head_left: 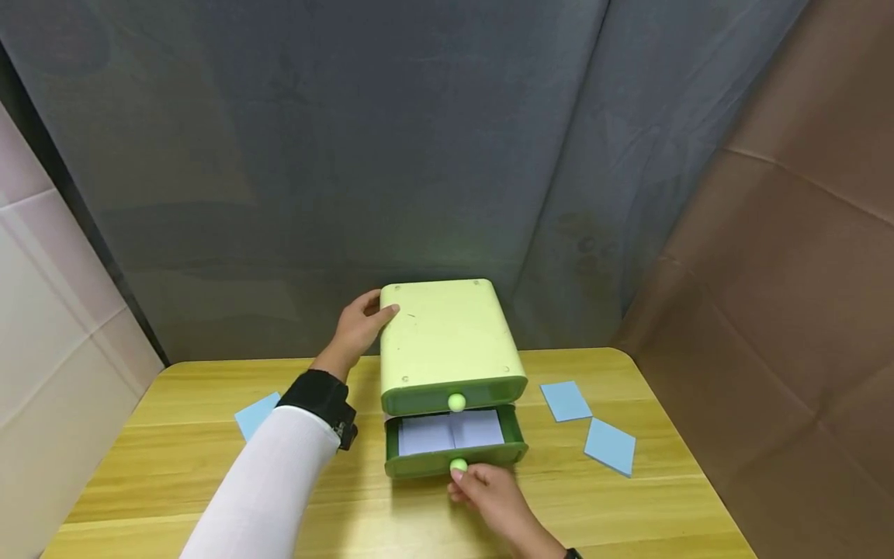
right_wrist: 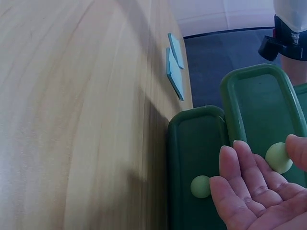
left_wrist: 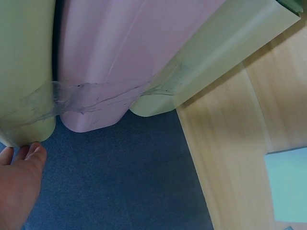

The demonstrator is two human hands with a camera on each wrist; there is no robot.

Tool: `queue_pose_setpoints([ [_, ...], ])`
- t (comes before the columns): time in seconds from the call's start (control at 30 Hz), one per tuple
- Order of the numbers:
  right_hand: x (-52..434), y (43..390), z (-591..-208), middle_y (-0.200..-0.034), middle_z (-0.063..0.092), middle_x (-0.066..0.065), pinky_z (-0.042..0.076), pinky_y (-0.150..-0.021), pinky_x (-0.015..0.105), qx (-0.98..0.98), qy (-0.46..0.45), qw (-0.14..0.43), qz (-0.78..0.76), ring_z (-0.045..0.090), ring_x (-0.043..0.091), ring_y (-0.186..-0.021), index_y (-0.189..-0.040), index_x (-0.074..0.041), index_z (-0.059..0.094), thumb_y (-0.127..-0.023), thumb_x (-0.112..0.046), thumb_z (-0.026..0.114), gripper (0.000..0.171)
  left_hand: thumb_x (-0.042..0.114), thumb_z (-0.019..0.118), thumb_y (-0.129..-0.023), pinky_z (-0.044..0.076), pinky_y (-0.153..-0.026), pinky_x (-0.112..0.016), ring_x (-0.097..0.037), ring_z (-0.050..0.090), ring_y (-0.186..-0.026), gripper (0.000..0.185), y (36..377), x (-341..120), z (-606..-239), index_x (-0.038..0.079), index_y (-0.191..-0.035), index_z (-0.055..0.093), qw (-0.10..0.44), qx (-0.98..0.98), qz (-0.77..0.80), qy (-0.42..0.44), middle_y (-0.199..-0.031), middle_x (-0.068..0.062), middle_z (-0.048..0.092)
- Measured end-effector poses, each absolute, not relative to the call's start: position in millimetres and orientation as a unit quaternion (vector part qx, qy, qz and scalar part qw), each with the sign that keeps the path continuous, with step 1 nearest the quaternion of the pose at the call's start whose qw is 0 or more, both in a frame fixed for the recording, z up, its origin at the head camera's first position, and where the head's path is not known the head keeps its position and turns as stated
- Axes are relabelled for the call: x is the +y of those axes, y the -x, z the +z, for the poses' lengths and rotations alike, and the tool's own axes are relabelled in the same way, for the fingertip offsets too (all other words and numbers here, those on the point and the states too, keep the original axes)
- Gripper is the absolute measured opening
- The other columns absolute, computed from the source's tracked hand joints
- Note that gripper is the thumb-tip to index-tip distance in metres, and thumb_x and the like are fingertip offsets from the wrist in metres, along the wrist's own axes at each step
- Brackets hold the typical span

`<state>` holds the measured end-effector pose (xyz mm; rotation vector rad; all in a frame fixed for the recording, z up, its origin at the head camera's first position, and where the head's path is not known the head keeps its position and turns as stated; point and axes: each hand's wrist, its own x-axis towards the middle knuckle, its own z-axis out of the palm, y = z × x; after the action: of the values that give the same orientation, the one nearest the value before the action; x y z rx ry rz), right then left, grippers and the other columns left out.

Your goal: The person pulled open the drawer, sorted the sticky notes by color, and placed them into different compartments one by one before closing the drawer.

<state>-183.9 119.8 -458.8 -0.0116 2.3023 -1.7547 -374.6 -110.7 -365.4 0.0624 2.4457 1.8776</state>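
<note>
Judging from how things lie, the work with the green drawer box (head_left: pixel 447 341) is partway along. The box stands on the wooden table (head_left: pixel 174 481), at its far middle edge. Its lower drawer (head_left: pixel 454 442) is drawn out, and white sheets (head_left: pixel 450 432) are seen lying flat inside it; the upper drawer (head_left: pixel 454 396) sits flush with the box front. The right hand (head_left: pixel 492 497) is held at the lower drawer's round knob (head_left: pixel 458 466), with the fingertips touching or lightly pinching it; in the right wrist view the fingers (right_wrist: pixel 249 182) are seen loosely bent beside the knob, so a firm grasp cannot be told for certain. The left hand (head_left: pixel 356 330) is pressed against the box's left rear corner, thumb on top, steadying it; its fingers are curved round the edge.

Three blue cards are left outside on the table: one (head_left: pixel 257 414) to the left near the sleeve, two (head_left: pixel 566 401) (head_left: pixel 611 446) to the right, just beside each other. Whether these are meant for a drawer cannot be told, but none is yet stored, and the lower drawer is not yet shut.
</note>
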Motion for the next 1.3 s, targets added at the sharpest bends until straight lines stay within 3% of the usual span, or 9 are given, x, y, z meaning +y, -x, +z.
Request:
queue_pose_setpoints([
  [0.57,114,201,-458,-0.088,0.071,0.013,0.056,-0.077,0.041,0.781,-0.023,0.092,-0.617,0.069,0.027,-0.084,-0.100,0.012,0.065,-0.097,-0.026,0.058,0.038,0.030,0.058,-0.098,0.039,-0.108,-0.044,-0.032,0.041,-0.133,0.063,368,-105,-367,0.008,-0.150,0.032,0.023,0.786,0.618,-0.019,-0.145,-0.016,0.042],
  [0.87,112,210,-454,-0.090,0.070,0.017,0.056,-0.077,0.041,0.789,-0.027,0.087,-0.608,0.069,0.021,-0.082,-0.100,0.011,0.066,-0.098,-0.027,0.056,0.040,0.030,0.056,-0.099,0.040,-0.108,-0.044,-0.030,0.041,-0.134,0.061,370,-105,-370,0.009,-0.151,0.033,0.025,0.788,0.615,-0.027,-0.147,-0.015,0.042],
  [1.3,109,218,-456,-0.087,0.071,0.009,0.055,-0.083,0.044,0.782,-0.040,0.075,-0.617,0.068,0.022,-0.084,-0.097,0.008,0.066,-0.098,-0.026,0.057,0.036,0.031,0.057,-0.099,0.039,-0.109,-0.043,-0.029,0.040,-0.135,0.062,369,-103,-367,0.008,-0.151,0.032,0.031,0.793,0.608,-0.025,-0.148,-0.014,0.041],
])
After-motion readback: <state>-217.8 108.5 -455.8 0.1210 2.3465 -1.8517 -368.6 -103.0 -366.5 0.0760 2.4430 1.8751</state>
